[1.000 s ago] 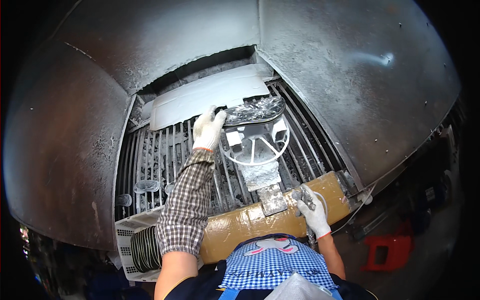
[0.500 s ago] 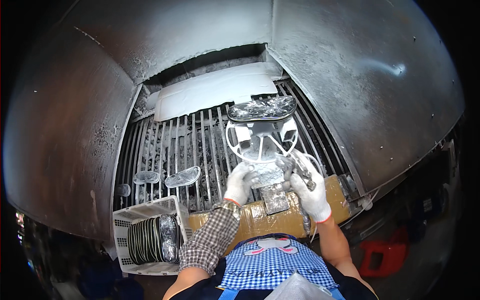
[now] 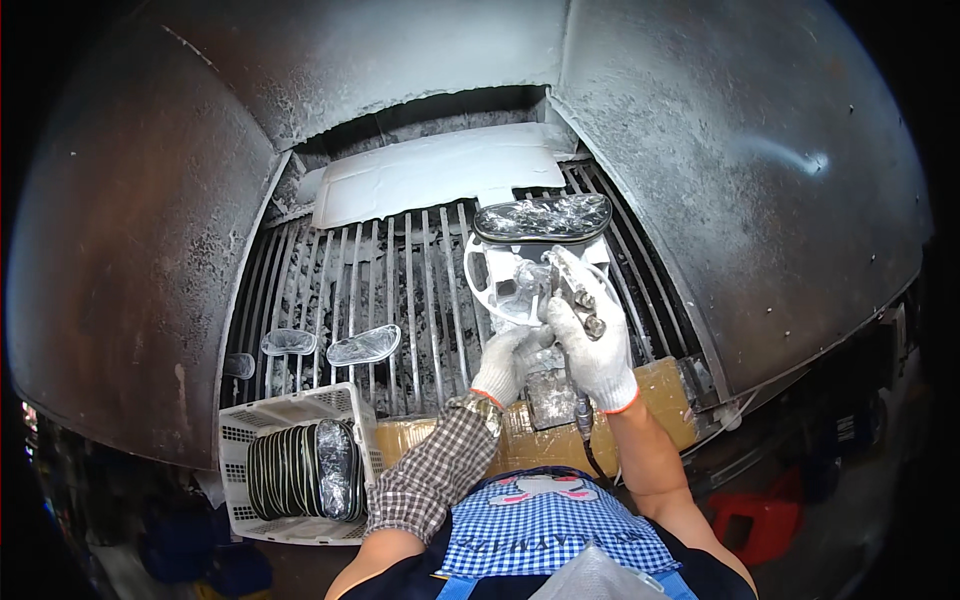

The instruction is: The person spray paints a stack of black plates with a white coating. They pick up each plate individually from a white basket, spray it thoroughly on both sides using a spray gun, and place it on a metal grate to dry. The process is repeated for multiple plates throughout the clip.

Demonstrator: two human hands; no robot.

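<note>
My right hand (image 3: 597, 350), in a white glove, is closed round a metal spray gun (image 3: 580, 305), held over the near side of a white spoked turntable (image 3: 477, 268). On supports at the turntable's far side lies a black, sole-shaped piece (image 3: 545, 218), its top covered in shiny clear film. My left hand (image 3: 510, 365), gloved too, is beside the right one at the turntable's near edge. Its fingers are curled, and what they grip is hidden. Below the hands is a dusty grey block (image 3: 550, 398).
A white plastic basket (image 3: 372, 440) at lower left holds a row of black soles (image 3: 290, 470). Two film-covered oval pieces (image 3: 363, 346) (image 3: 289, 342) and a darker one (image 3: 239, 366) rest on the grate (image 3: 410, 300). White cardboard (image 3: 430, 172) lies behind. Metal walls (image 3: 740, 210) enclose the sides.
My right hand has raised the spray gun up and left over the turntable. My left hand has shifted slightly right, next to it. The turntable's spokes are now largely covered by the hands.
</note>
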